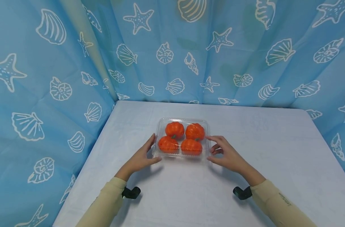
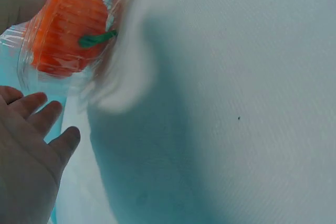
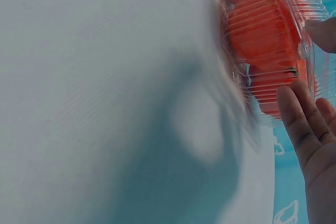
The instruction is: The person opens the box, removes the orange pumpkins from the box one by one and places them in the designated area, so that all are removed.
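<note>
A clear plastic clamshell box [image 1: 183, 120] stands on the white-covered table, with several small orange pumpkins [image 1: 175, 130] inside, seen through its lid. At its left side my left hand [image 1: 141, 159] is spread, fingers straight and thumb apart. In the left wrist view the thumb overlaps the ribbed box wall, while the other fingers [image 2: 44, 114] lie clear of the pumpkin [image 2: 68, 30] side. My right hand [image 1: 230, 156] is at the right side, fingers loosely extended. In the right wrist view its fingertips [image 3: 289, 98] overlap the box wall; firm contact cannot be told.
A white cloth [image 1: 274, 151] covers the table. Blue curtains [image 1: 166, 47] with shells and starfish hang behind and at both sides. Each wrist carries a black strap mount [image 1: 131, 192] below its light sleeve.
</note>
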Tool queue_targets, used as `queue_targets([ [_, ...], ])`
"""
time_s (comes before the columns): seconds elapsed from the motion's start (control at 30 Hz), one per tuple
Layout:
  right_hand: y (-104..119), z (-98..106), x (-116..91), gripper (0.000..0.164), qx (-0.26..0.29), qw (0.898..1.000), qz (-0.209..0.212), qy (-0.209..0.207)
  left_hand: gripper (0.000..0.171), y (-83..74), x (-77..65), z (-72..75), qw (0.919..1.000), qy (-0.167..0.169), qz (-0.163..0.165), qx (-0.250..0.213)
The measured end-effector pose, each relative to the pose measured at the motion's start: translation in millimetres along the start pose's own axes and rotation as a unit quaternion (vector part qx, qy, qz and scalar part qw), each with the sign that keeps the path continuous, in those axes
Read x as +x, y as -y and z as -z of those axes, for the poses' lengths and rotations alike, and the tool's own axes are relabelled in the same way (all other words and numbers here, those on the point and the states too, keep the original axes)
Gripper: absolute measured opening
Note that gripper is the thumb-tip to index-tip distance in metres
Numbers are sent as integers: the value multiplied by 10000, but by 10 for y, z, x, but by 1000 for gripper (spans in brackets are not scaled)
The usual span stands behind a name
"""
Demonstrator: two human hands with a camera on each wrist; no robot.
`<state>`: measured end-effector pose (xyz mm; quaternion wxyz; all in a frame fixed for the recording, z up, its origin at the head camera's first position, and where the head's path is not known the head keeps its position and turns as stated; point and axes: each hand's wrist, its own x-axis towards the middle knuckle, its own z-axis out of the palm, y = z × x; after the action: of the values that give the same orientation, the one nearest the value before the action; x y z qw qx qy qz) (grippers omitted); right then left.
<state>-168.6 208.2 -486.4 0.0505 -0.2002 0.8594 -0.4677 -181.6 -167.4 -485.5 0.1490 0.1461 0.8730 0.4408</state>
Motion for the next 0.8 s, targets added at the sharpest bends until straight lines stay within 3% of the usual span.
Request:
queue_targets([
  [0.4,12,-16,48,76,67,9997,-204,70,97,59,40,-42,9976,21,-208,-660],
  [0.63,30,-53,57,80,31,9997,-253,50,95,98,81,-89,9909,128,-249,-1320],
  [0.8,46,-67,63,82,-70,9997,-217,-5,93,118,105,-143,9894,53,-228,-1434],
])
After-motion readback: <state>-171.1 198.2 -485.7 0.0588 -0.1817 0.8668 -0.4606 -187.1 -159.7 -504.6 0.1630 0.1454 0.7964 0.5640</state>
